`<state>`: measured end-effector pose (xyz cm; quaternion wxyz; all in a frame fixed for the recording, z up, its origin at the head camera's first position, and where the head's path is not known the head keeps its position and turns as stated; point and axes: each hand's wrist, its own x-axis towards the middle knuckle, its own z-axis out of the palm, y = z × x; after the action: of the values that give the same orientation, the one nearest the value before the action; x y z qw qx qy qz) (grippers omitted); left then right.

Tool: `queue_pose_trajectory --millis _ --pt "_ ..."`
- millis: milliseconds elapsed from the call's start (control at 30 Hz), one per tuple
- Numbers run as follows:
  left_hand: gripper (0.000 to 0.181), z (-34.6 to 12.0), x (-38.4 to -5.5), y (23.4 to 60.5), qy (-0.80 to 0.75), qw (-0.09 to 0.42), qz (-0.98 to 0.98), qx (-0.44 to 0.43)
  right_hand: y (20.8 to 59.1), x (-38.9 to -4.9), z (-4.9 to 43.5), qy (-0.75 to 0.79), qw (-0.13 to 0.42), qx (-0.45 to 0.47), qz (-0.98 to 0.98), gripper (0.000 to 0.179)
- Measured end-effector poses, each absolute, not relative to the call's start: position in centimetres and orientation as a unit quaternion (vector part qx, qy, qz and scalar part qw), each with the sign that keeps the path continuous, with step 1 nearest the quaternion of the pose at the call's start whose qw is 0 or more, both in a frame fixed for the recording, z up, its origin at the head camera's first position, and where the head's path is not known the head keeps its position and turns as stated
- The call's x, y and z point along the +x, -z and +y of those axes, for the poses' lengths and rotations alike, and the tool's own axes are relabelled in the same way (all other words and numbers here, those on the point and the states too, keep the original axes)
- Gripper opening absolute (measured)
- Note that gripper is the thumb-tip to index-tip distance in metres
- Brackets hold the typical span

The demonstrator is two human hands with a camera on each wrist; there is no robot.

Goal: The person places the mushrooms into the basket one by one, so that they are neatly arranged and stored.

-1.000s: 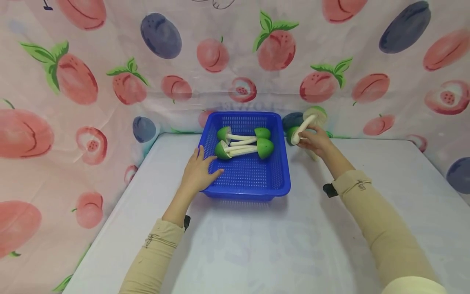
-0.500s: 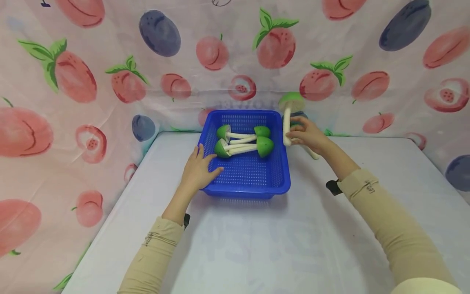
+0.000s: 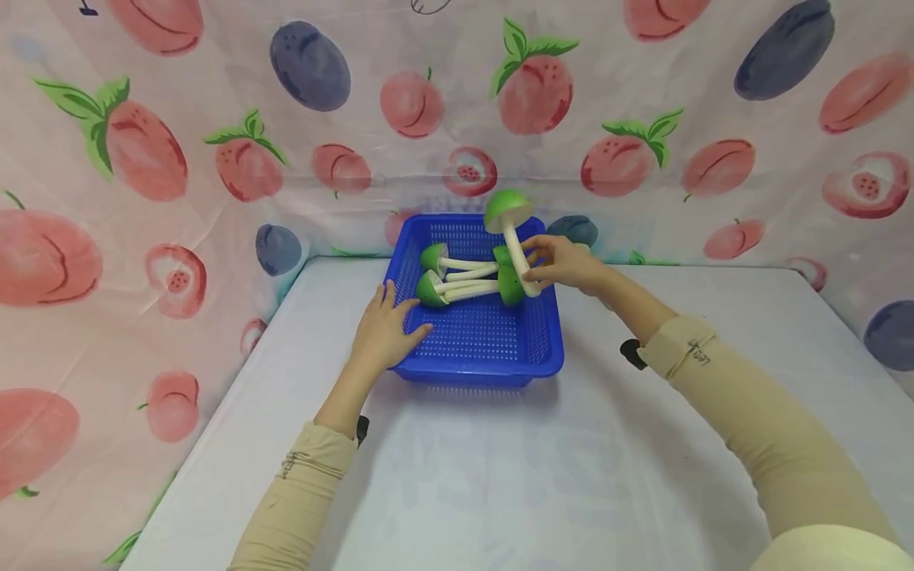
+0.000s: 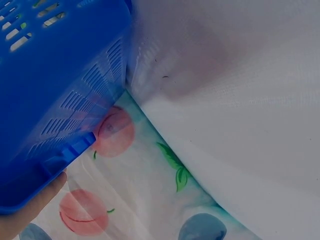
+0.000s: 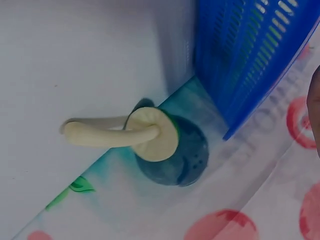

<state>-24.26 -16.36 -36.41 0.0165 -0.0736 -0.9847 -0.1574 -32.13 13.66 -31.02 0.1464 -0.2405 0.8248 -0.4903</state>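
My right hand (image 3: 571, 262) pinches the white stem of a green-capped toy mushroom (image 3: 510, 214), cap up and tilted, over the right part of a blue plastic basket (image 3: 474, 369). Several similar mushrooms (image 3: 471, 287) lie inside towards the back. At the basket's left rim rests my left hand (image 3: 385, 329), fingers spread and fairly straight; one finger (image 4: 47, 192) shows along the rim in the left wrist view. One more mushroom (image 5: 152, 134) lies on the table right of the basket, mostly hidden behind my right hand in the head view.
The basket stands on a white-covered table (image 3: 500, 476). Behind it and along the left side hangs a fruit-printed cloth (image 3: 428, 174), close to the basket's back rim.
My right hand has carried the mushroom left from beside the basket to over its right part, while the cap swung upright then leaned left. The left hand stays at the rim.
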Motion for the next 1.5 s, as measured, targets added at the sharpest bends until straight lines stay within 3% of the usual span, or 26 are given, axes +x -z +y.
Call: queue_pose_trajectory --millis 200,633,900,1033,1267,1500 --pt "0.06 -16.3 -24.2 36.5 0.165 0.015 -0.983 -0.075 30.6 -32.1 11.5 0.432 0.169 -0.249 0.851 0.047" --pt "0.06 -16.6 -24.3 36.4 0.165 0.024 -0.983 -0.074 32.3 -31.8 9.0 0.274 0.14 -0.352 0.884 0.044" --pt "0.085 -16.4 -24.2 36.4 0.177 0.032 -0.981 -0.077 34.6 -31.5 7.5 0.225 0.133 -0.392 0.882 0.039" --pt "0.089 -16.4 -24.3 36.4 0.182 0.032 -0.98 -0.075 35.4 -31.6 7.1 0.188 0.103 -0.405 0.889 0.037" --pt "0.089 -16.4 -24.7 36.4 0.185 0.031 -0.979 -0.075 36.9 -32.3 6.4 0.127 -0.008 -0.421 0.898 0.035" --pt "0.089 -16.4 -24.5 36.6 0.191 0.026 -0.979 -0.069 38.0 -33.0 5.7 0.095 -0.008 -0.425 0.9 0.033"
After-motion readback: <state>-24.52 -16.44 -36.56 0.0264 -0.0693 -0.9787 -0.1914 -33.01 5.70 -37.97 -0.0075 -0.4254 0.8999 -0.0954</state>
